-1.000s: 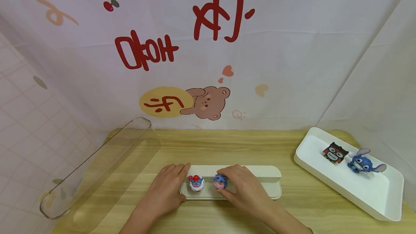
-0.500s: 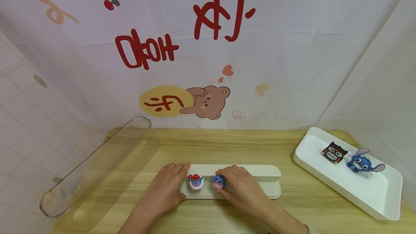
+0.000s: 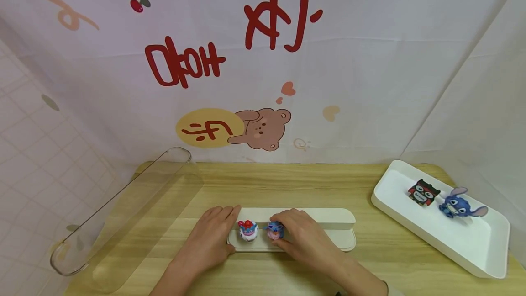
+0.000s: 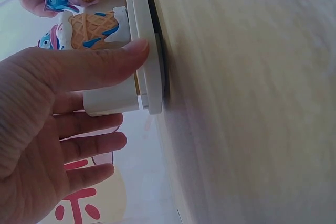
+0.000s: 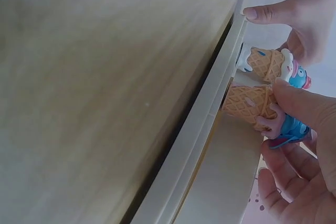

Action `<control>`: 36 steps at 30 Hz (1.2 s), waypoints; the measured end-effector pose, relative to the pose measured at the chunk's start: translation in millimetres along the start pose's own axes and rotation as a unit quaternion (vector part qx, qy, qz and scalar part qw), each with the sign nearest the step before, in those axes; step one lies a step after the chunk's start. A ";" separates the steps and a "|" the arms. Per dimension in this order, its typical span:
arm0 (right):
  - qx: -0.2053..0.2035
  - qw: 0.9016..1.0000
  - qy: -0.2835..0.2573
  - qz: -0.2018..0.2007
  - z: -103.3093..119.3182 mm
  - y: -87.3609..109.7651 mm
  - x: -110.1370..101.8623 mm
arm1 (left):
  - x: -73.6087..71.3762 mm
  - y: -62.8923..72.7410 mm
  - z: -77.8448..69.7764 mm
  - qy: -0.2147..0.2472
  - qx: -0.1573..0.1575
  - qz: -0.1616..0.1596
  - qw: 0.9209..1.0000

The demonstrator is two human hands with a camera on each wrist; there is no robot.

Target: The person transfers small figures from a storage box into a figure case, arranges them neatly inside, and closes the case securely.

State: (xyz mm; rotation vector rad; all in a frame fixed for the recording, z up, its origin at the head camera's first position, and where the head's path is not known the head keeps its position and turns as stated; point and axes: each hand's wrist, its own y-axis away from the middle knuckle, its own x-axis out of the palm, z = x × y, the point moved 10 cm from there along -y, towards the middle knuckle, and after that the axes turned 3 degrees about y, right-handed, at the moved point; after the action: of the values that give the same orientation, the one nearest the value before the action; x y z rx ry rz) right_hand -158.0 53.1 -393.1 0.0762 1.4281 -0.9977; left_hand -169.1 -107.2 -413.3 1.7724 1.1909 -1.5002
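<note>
A cream two-level display stand lies on the table. My left hand grips its left end, thumb on the front edge and fingers behind, as the left wrist view shows. Close to that hand stands an ice-cream-cone figurine with a white drip, blue head and red top. My right hand pinches a second cone figurine, blue over pink, between thumb and fingers. In the right wrist view this figurine's waffle cone stands upright on the stand's lower step, beside the first with a small gap.
A clear plastic cover lies slantwise at the left. On the right a white tray holds a flat owl figure and a blue long-eared figurine. A printed cloth hangs behind the wooden table.
The right hand has moved its blue and pink figurine slightly left, toward the white-drip one. The left hand keeps its hold on the stand's end.
</note>
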 end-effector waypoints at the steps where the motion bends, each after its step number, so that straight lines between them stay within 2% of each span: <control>1: 0.000 1.000 -0.003 0.002 -0.3 -0.1 0.1 | -0.2 0.0 0.0 0.002 -0.001 0.000 1.000; 21: -0.014 1.000 -0.007 -0.015 -0.3 0.7 -2.4 | -1.1 -0.6 0.0 0.001 0.000 -0.003 1.000; 36: -0.013 1.000 0.001 -0.005 2.3 1.8 -7.6 | -0.1 0.1 0.3 -0.003 0.003 -0.005 1.000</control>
State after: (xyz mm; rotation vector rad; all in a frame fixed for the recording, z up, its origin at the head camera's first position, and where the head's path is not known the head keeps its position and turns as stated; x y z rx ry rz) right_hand -153.9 56.8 -387.2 0.0513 1.4438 -0.9873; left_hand -169.1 -107.5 -413.3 1.7672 1.1949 -1.5154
